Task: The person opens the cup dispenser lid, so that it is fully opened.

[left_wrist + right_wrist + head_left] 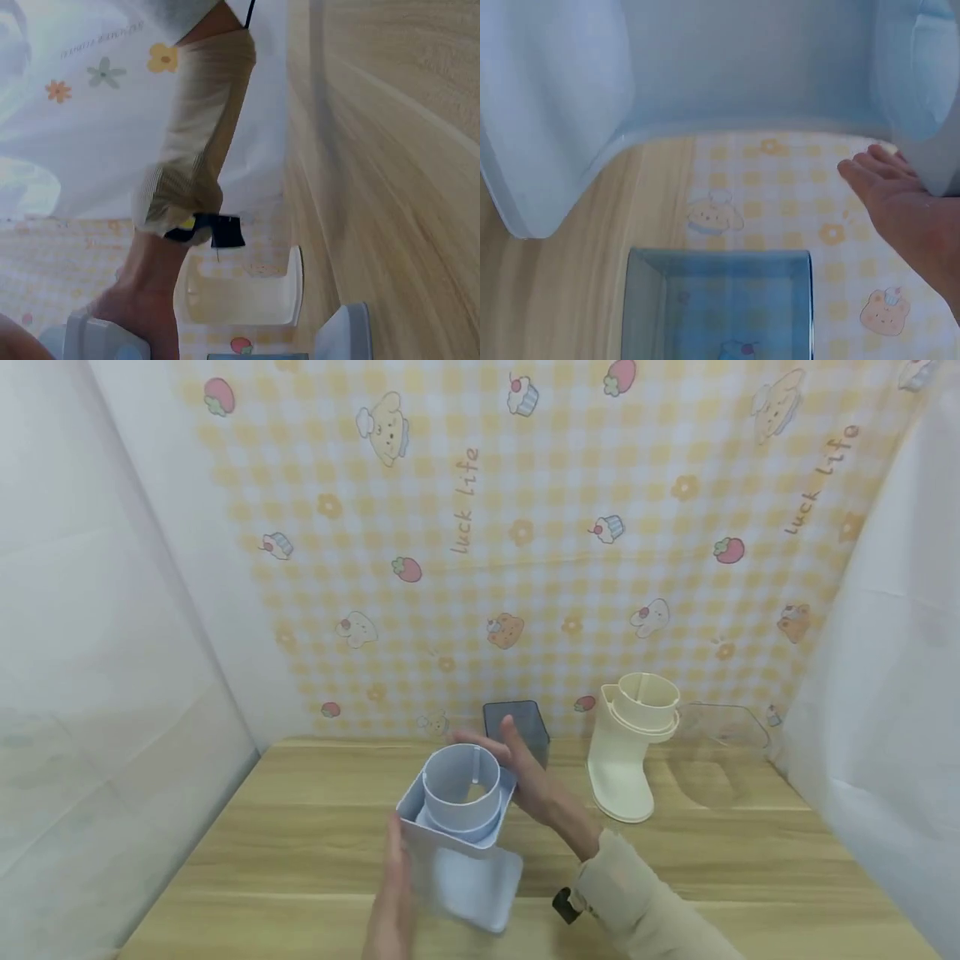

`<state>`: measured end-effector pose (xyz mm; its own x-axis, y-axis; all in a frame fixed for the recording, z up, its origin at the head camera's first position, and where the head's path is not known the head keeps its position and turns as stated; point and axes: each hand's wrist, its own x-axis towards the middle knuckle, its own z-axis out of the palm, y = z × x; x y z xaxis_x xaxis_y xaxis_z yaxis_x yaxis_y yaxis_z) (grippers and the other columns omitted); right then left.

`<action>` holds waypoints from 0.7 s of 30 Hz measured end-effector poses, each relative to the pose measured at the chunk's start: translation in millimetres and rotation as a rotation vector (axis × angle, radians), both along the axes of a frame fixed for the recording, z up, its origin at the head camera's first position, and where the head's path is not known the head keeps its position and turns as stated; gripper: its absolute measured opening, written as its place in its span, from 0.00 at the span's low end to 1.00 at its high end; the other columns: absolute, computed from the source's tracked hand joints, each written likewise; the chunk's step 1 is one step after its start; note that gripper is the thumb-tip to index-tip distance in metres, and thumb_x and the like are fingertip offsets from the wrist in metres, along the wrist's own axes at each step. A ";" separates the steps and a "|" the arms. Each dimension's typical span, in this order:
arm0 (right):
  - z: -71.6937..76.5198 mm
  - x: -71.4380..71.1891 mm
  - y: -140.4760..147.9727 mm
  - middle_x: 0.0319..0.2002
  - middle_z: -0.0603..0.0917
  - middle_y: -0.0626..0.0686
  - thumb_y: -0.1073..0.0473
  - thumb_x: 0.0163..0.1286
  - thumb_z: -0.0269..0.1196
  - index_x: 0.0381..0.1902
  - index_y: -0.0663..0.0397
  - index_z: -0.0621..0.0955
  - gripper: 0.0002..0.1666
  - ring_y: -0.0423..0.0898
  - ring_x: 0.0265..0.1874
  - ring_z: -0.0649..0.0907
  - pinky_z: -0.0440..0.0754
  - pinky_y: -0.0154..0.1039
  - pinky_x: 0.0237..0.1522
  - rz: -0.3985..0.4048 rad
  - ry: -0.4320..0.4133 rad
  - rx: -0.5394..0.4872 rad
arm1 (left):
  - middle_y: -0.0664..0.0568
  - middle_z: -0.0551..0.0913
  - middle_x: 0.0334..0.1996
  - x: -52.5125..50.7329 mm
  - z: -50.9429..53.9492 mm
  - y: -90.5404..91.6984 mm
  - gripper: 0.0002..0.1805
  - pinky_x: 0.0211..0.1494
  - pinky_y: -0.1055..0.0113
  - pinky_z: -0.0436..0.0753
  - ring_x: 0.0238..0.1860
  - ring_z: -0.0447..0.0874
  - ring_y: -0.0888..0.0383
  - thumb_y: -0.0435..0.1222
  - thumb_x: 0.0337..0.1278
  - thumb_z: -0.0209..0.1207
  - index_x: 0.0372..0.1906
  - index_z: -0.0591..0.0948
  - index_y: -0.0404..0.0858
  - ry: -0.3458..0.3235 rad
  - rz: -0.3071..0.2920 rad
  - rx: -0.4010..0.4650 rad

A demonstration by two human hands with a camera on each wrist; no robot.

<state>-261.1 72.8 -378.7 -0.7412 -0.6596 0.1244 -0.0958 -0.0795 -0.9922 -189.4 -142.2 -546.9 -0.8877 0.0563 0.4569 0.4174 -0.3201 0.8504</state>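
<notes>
A pale blue plastic stand (457,839) tilts between my two hands, with a round collar inside its square top and a flat foot below. My left hand (392,897), slightly blurred, lies along its near left side, one straight digit at the top's corner; the rest of its fingers are hidden. Around the far right corner, my right hand (528,777) touches the stand with thumb raised and fingers extended behind the collar. The right wrist view shows those straight fingers (881,176) beside the top. Whether the foot touches the table cannot be told.
Behind the right hand stands a smoky see-through box (517,722). Farther right is a cream stand (622,768) of similar shape, beside a clear container (708,760). A patterned cloth (525,568) hangs along the back of the wooden table (285,860).
</notes>
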 end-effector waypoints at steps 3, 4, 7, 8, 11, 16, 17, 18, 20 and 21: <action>0.2 19.3 -4.7 0.75 0.64 0.62 0.20 0.68 0.18 0.79 0.55 0.54 0.59 0.62 0.75 0.62 0.48 0.64 0.76 -0.093 -0.025 -0.015 | 0.49 0.18 0.78 33.2 66.5 1.6 0.34 0.65 0.32 0.11 0.75 0.09 0.40 0.55 0.77 0.19 0.79 0.28 0.49 -0.168 -0.066 -0.038; 0.1 27.1 -7.8 0.76 0.61 0.62 0.20 0.69 0.19 0.79 0.57 0.52 0.59 0.62 0.76 0.59 0.47 0.64 0.77 -0.146 -0.015 -0.014 | 0.49 0.19 0.78 37.2 86.7 3.8 0.34 0.65 0.32 0.12 0.75 0.11 0.40 0.55 0.77 0.17 0.79 0.28 0.50 -0.206 -0.062 -0.038; 1.0 51.5 -22.5 0.79 0.52 0.64 0.22 0.71 0.23 0.79 0.60 0.48 0.57 0.63 0.79 0.50 0.40 0.65 0.77 -0.318 0.013 -0.020 | 0.47 0.23 0.79 40.6 135.2 10.7 0.34 0.71 0.34 0.17 0.77 0.15 0.41 0.55 0.76 0.13 0.79 0.28 0.47 -0.270 -0.024 -0.083; 1.1 59.5 -28.6 0.79 0.49 0.64 0.23 0.73 0.25 0.80 0.61 0.47 0.56 0.63 0.79 0.47 0.38 0.65 0.77 -0.377 0.024 -0.021 | 0.47 0.24 0.80 39.9 145.9 11.8 0.35 0.72 0.35 0.18 0.78 0.16 0.42 0.56 0.76 0.13 0.79 0.28 0.46 -0.279 -0.012 -0.098; 1.8 77.7 -46.1 0.80 0.44 0.63 0.27 0.76 0.31 0.80 0.60 0.45 0.51 0.63 0.79 0.43 0.36 0.67 0.75 -0.494 0.034 -0.029 | 0.50 0.26 0.81 34.4 163.0 11.9 0.39 0.75 0.37 0.21 0.79 0.17 0.46 0.59 0.74 0.15 0.79 0.29 0.42 -0.284 0.004 -0.128; 0.4 82.2 -63.8 0.81 0.41 0.60 0.31 0.77 0.37 0.81 0.55 0.41 0.48 0.62 0.79 0.42 0.35 0.69 0.75 -0.540 -0.006 -0.063 | 0.53 0.30 0.81 21.2 163.7 3.9 0.42 0.77 0.40 0.22 0.80 0.20 0.49 0.62 0.74 0.18 0.80 0.32 0.41 -0.274 0.012 -0.122; -0.4 79.8 -66.0 0.81 0.41 0.59 0.30 0.77 0.37 0.81 0.52 0.41 0.48 0.61 0.80 0.43 0.36 0.68 0.75 -0.536 -0.013 -0.065 | 0.52 0.31 0.81 17.2 162.6 1.9 0.42 0.77 0.40 0.22 0.80 0.20 0.49 0.62 0.74 0.18 0.80 0.33 0.40 -0.265 0.012 -0.124; -1.3 76.3 -68.3 0.81 0.41 0.58 0.30 0.77 0.37 0.81 0.52 0.40 0.49 0.61 0.80 0.43 0.37 0.68 0.75 -0.536 -0.014 -0.067 | 0.51 0.32 0.82 13.1 161.7 -0.3 0.42 0.77 0.41 0.23 0.80 0.21 0.49 0.62 0.74 0.18 0.80 0.34 0.39 -0.259 0.015 -0.121; -2.8 68.2 -74.1 0.81 0.41 0.57 0.28 0.76 0.38 0.81 0.49 0.40 0.50 0.60 0.80 0.44 0.38 0.68 0.75 -0.540 -0.014 -0.053 | 0.50 0.32 0.82 3.3 160.7 -5.2 0.43 0.78 0.43 0.24 0.81 0.22 0.49 0.62 0.73 0.18 0.80 0.35 0.37 -0.248 0.025 -0.105; -3.1 63.7 -77.5 0.81 0.41 0.57 0.27 0.75 0.38 0.81 0.49 0.40 0.50 0.60 0.80 0.44 0.39 0.68 0.75 -0.546 -0.015 -0.045 | 0.49 0.32 0.81 -2.1 160.6 -8.3 0.44 0.79 0.45 0.24 0.81 0.23 0.49 0.62 0.73 0.18 0.80 0.34 0.36 -0.243 0.026 -0.096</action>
